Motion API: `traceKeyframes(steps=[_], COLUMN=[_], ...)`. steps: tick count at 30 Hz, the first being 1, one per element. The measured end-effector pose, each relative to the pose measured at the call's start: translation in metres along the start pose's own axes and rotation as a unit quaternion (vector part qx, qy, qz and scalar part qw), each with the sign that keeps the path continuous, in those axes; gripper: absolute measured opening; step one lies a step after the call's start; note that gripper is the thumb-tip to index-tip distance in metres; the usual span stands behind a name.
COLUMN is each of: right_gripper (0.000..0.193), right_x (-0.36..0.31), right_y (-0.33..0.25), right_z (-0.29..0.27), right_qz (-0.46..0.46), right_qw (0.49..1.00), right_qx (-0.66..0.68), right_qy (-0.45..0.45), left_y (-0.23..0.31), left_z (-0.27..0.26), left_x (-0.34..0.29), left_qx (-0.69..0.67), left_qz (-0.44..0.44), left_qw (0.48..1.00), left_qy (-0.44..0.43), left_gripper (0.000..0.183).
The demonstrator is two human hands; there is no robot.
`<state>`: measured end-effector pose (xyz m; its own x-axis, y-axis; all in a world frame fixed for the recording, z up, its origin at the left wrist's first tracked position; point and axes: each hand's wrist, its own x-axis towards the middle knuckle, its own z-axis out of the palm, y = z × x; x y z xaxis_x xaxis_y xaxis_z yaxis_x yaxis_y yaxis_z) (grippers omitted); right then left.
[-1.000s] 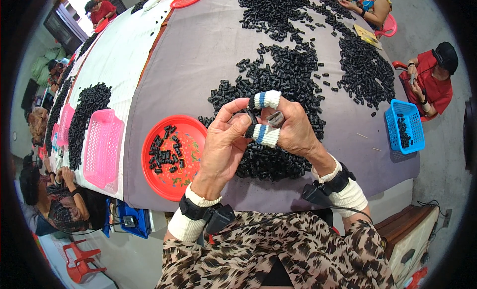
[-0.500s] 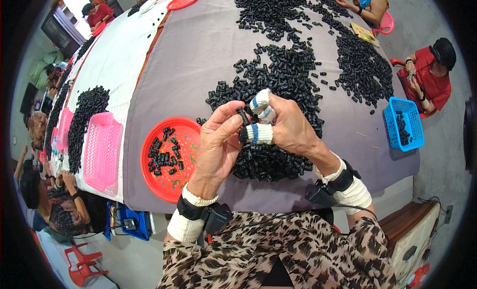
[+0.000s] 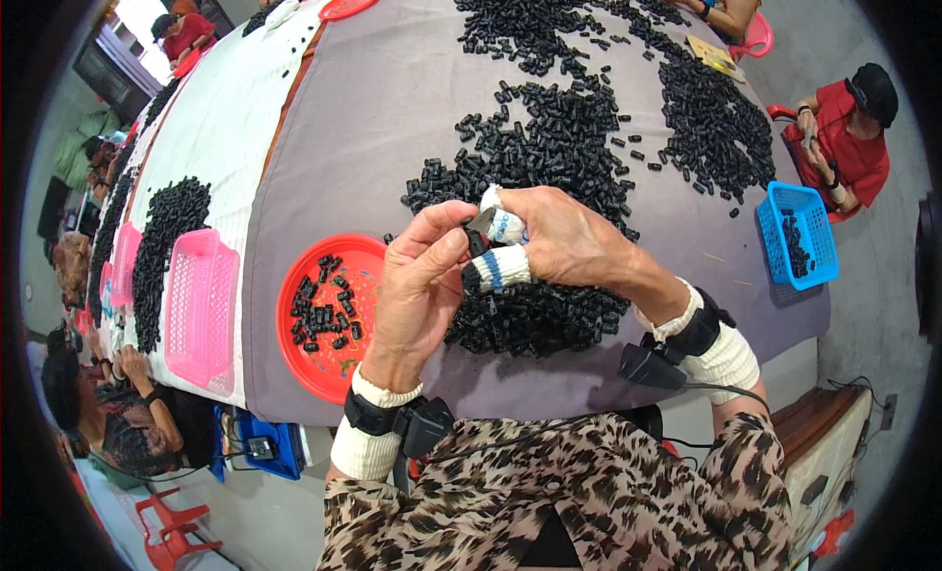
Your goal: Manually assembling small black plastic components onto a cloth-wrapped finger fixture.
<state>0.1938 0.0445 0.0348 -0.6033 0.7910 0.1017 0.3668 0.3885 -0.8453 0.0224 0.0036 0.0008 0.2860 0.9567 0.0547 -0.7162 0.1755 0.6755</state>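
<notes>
My left hand [image 3: 424,286] pinches a small black cylindrical part [image 3: 477,243] between thumb and fingers, above the near side of a large pile of similar black parts [image 3: 549,321]. My right hand [image 3: 569,239] meets it from the right, its thumb and forefinger wrapped in white knitted finger covers with blue stripes. Between the right fingertips shows a small grey flat piece [image 3: 482,221], blade-like, touching the part. The fingers hide much of both. Left of my left hand lies a round red tray [image 3: 294,360] with several black parts on its patterned bottom.
A pink basket [image 3: 203,306] stands on the white cloth at left, beside another black pile [image 3: 167,247]. At right are a blue basket [image 3: 797,235] holding some parts and a seated person in red [image 3: 834,139]. More people sit around the tables.
Both hands have shifted slightly left. My right fingers have closed in on the black part, and the grey flat piece now shows against it.
</notes>
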Motion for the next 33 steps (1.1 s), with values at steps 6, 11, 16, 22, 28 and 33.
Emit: traceKeyframes(steps=[6,11,16,22,28,33], right_gripper=[0.046,0.045,0.045,0.042,0.037,0.035], right_x=[0.002,0.002,0.002,-0.001,0.001,0.001], right_y=[-0.002,-0.003,-0.006,-0.006,-0.005,0.003], right_z=[-0.002,-0.004,-0.004,-0.004,-0.004,-0.001], right_qz=[0.005,0.016,0.009,0.002,-0.015,-0.039], right_qw=[1.000,0.999,0.998,0.999,0.998,0.998], right_qx=[0.008,0.026,0.005,0.021,-0.016,-0.029], right_qy=[-0.029,-0.043,-0.055,-0.040,-0.051,-0.041], left_y=[0.001,0.003,0.004,0.004,0.002,0.000], left_z=[-0.001,0.000,-0.001,0.001,0.000,-0.002], left_x=[0.002,0.002,0.001,0.002,0.001,0.001], left_qx=[0.020,0.015,0.013,0.020,0.026,0.038], left_qz=[-0.007,-0.004,-0.002,-0.008,-0.003,0.006], left_qw=[1.000,1.000,1.000,1.000,1.000,0.999], left_qy=[0.005,-0.013,-0.018,-0.013,-0.008,-0.010], left_gripper=[0.023,0.023,0.022,0.022,0.021,0.022])
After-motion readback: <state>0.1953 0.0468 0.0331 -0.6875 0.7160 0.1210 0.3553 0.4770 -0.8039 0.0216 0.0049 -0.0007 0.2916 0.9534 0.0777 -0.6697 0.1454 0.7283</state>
